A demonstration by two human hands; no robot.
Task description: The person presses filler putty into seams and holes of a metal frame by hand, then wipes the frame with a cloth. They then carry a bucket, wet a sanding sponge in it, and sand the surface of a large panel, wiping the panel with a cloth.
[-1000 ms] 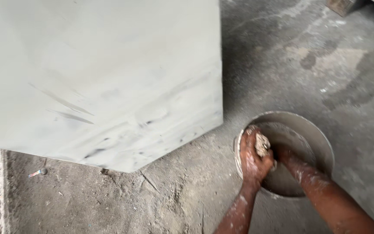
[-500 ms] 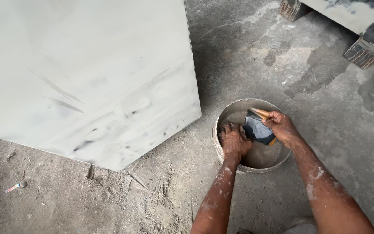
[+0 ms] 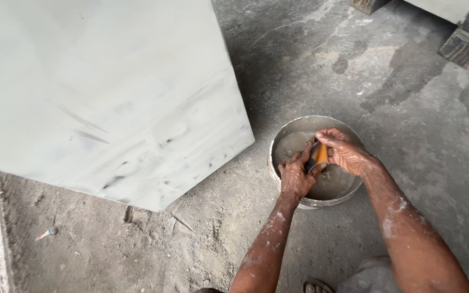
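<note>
Head view: both hands, left hand [image 3: 295, 178] and right hand [image 3: 346, 153], are gripping an orange tool [image 3: 318, 156] over the bucket [image 3: 289, 187] (better keeping it low inside).

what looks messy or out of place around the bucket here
Nothing is spilled: the bucket stands upright on the floor. Both hands, left and right, grip an orange tool over it. Pale smears streak both forearms and the big grey slab.

Orange-edged dark pad [image 3: 317, 156] over grey-water bucket [image 3: 289, 130]
</note>
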